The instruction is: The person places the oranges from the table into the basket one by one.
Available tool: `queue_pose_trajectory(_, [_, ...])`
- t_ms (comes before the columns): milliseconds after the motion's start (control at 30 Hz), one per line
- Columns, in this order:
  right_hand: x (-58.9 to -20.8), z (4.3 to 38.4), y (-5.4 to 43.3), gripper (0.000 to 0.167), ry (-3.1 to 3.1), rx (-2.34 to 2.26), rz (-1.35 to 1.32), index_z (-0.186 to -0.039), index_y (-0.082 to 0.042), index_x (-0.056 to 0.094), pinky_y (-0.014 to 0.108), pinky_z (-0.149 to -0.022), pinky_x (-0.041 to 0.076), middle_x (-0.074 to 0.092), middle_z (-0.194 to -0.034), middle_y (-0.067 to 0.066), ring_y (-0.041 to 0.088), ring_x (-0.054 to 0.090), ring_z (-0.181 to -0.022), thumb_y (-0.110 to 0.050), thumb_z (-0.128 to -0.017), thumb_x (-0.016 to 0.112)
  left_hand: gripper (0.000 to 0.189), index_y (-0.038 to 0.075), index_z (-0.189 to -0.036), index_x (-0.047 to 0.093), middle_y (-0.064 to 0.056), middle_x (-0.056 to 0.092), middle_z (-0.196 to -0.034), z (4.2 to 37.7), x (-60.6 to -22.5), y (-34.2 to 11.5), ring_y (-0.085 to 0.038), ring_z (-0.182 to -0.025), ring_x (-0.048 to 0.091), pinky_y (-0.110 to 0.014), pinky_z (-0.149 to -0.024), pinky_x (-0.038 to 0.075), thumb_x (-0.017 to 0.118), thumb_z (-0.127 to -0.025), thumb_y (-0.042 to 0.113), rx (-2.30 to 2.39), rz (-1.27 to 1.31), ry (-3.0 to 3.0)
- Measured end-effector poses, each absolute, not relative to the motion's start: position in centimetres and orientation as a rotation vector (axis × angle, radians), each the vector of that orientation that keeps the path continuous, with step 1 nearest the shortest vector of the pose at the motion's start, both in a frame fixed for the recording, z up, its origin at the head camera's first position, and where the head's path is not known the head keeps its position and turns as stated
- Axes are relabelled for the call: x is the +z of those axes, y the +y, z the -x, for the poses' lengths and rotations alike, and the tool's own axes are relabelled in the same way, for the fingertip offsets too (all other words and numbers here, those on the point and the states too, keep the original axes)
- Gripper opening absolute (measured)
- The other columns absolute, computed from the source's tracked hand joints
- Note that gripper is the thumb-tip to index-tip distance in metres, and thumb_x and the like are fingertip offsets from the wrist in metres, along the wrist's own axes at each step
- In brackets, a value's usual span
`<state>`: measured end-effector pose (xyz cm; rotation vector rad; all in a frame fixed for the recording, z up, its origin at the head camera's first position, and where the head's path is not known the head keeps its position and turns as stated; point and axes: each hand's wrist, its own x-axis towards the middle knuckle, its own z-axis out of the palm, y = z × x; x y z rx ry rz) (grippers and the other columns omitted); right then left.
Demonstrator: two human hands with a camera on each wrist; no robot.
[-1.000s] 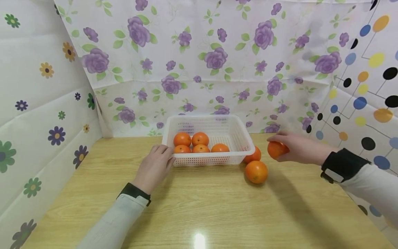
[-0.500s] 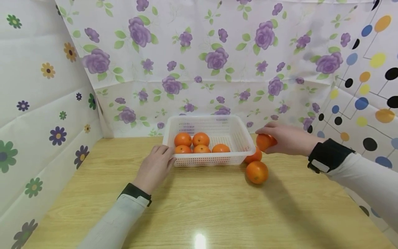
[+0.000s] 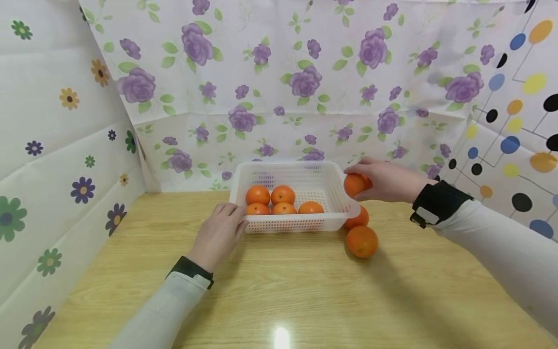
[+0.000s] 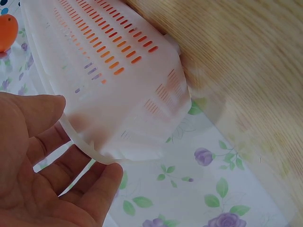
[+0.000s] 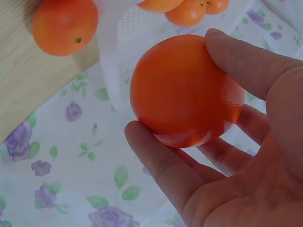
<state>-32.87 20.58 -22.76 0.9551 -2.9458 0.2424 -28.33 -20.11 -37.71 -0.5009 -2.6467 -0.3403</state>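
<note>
A white perforated plastic basket (image 3: 301, 218) stands at the back of the table with several oranges (image 3: 283, 195) in its left and front part. My left hand (image 3: 219, 233) grips the rim at the basket's front left corner; in the left wrist view the thumb lies against the outer wall and the fingers curl at the rim. An orange (image 5: 182, 90) sits between the thumb and fingers of my right hand (image 3: 385, 180), raised beside the basket's right rim. Below it on the table are a loose orange (image 3: 362, 242) and another orange (image 3: 357, 219), partly behind the basket's corner.
The wooden table (image 3: 279, 286) reaches back to a flowered cloth (image 3: 305, 97). Patterned cloths also hang along the left and right sides.
My right hand has moved left and slightly up with its orange, from over the table's right side to the basket's right rim. The left hand keeps its place on the basket.
</note>
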Motion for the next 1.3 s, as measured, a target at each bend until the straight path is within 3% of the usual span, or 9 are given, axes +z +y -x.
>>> queue_pose_trajectory(267, [-22.6,34.0,18.8,0.059,-2.964,0.194,-0.946,-0.148,-0.005,0.066,0.052,-0.091,0.059,0.064,-0.137,0.021,0.033,0.065,-0.102,-0.018,-0.096,0.089,0.038,0.003,-0.139,0.070,-0.016,0.070,-0.127,28.3,-37.9,-20.3,-0.036,-0.125,0.062,-0.049,-0.103,0.060,0.079,-0.106,0.020,-0.329,0.550,-2.562])
queue_pose_trajectory(533, [-23.1,36.5,15.7,0.062,-3.043,0.205,-0.887,-0.152,-0.006,0.064,0.052,-0.095,0.058,0.062,-0.139,0.022,0.035,0.064,-0.106,-0.017,-0.095,0.087,0.042,0.003,-0.143,0.069,-0.016,0.070,-0.130,28.1,-38.0,-20.5,-0.036,-0.127,0.061,-0.049,-0.106,0.059,0.078,-0.107,0.021,-0.328,0.524,-2.605])
queue_pose_trajectory(900, [-23.9,38.9,13.1,0.059,-3.053,0.192,-0.893,-0.149,-0.005,0.064,0.050,-0.093,0.055,0.063,-0.127,0.022,0.038,0.062,-0.102,-0.015,-0.095,0.085,0.035,0.003,-0.136,0.071,-0.015,0.070,-0.126,28.3,-37.9,-20.4,-0.036,-0.123,0.062,-0.049,-0.102,0.061,0.079,-0.106,0.019,-0.349,0.562,-2.559])
queue_pose_trajectory(1300, [-25.2,40.2,12.0,0.062,-3.057,0.238,-0.935,-0.152,-0.002,0.062,0.052,-0.102,0.055,0.061,-0.145,0.025,0.040,0.061,-0.114,-0.015,-0.095,0.085,0.043,0.003,-0.144,0.069,-0.015,0.070,-0.130,28.3,-37.6,-20.3,-0.035,-0.124,0.061,-0.048,-0.102,0.060,0.079,-0.106,0.022,-0.343,0.525,-2.606])
